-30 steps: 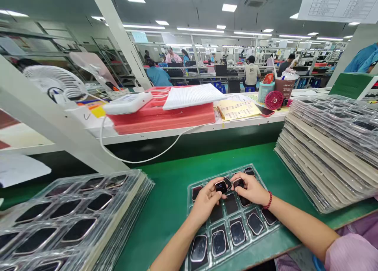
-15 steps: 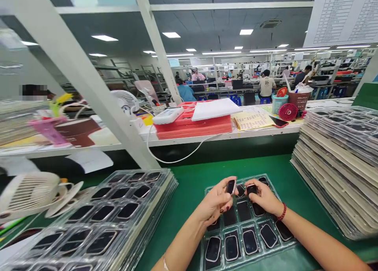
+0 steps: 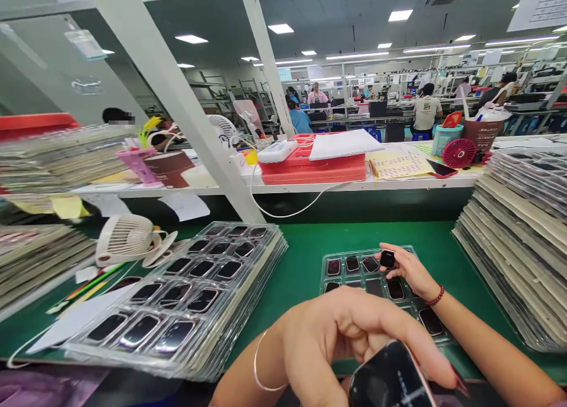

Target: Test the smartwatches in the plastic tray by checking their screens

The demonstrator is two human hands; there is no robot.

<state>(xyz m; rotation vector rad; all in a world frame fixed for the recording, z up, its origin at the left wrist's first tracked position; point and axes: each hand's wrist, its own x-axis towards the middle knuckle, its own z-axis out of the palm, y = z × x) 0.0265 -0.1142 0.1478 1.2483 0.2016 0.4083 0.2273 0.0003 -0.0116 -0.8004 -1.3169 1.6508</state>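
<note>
Close to the camera, my left hand [image 3: 336, 330] grips a black watch-like screen piece [image 3: 387, 380] with a metal rim, between thumb and fingers. Further off, my right hand [image 3: 411, 269] pinches another small dark screen piece [image 3: 387, 259] above the right part of a clear tray [image 3: 325, 265]. That tray lies on the green table and has compartments with dark, rounded rectangular pieces. My left hand and forearm hide much of its near part.
At the left stands a stack of clear trays [image 3: 261, 277] filled with similar pieces. A tall tray stack [image 3: 509, 265] rises at the right. A white fan [image 3: 126, 241], red trays [image 3: 314, 171] on a shelf [image 3: 283, 189], and people in the background also show.
My left hand has come up close to the camera with its piece. My right hand remains over the tray, its piece now lifted at the fingertips. The view has shifted left and down.
</note>
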